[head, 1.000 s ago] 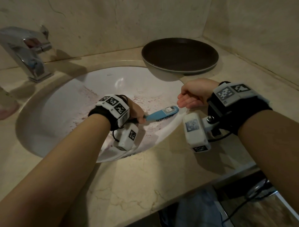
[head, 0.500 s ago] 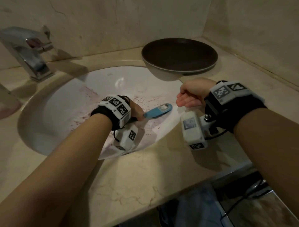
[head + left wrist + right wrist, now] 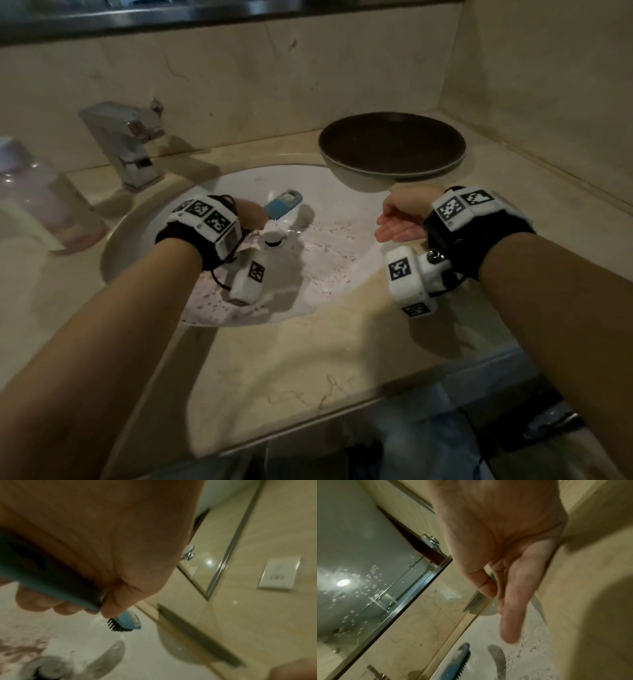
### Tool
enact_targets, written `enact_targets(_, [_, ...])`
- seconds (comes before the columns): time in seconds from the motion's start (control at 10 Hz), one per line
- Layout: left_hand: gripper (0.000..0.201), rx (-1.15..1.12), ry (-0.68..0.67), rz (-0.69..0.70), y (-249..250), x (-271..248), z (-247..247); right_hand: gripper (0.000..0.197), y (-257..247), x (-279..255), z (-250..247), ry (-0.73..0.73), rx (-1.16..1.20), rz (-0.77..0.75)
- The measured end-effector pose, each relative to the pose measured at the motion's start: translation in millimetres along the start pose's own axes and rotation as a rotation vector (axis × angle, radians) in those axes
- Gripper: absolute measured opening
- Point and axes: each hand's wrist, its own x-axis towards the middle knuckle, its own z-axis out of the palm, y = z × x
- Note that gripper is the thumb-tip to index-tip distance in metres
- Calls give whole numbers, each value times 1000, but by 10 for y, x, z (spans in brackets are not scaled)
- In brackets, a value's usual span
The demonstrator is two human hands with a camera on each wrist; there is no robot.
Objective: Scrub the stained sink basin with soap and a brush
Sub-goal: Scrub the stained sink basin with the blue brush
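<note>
My left hand (image 3: 248, 214) grips the handle of a blue scrub brush (image 3: 283, 203) inside the white sink basin (image 3: 342, 212). The brush head (image 3: 127, 622) has dark bristles facing down just above the basin's far wall; contact is unclear. Reddish-brown stain specks (image 3: 329, 228) dot the basin around the metal drain (image 3: 273, 237). My right hand (image 3: 399, 224) hovers over the basin's right rim, palm up, fingers (image 3: 518, 601) loosely extended, holding nothing. The brush (image 3: 458, 661) also shows below it in the right wrist view.
A dark round plate (image 3: 392, 147) sits on the beige marble counter (image 3: 308, 370) behind the basin's right side. A chrome faucet (image 3: 123, 144) stands at the back left. A clear bottle with pink liquid (image 3: 41, 202) stands far left. Walls close in behind and right.
My left hand has swept the brush from the basin's right side to the far side near the drain. My right hand has loosened from a fist. The head view has tilted up.
</note>
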Motion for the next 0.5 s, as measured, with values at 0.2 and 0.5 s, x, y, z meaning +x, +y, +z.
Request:
enact_targets(0.2, [35,-462,141,-17,7,-320,-212,29,-274,8,181,-121,-12,-63])
enact_targets(0.5, [25,-169,230,24,55,-656,-179,45,-742,-87,782,-349,-98,-171])
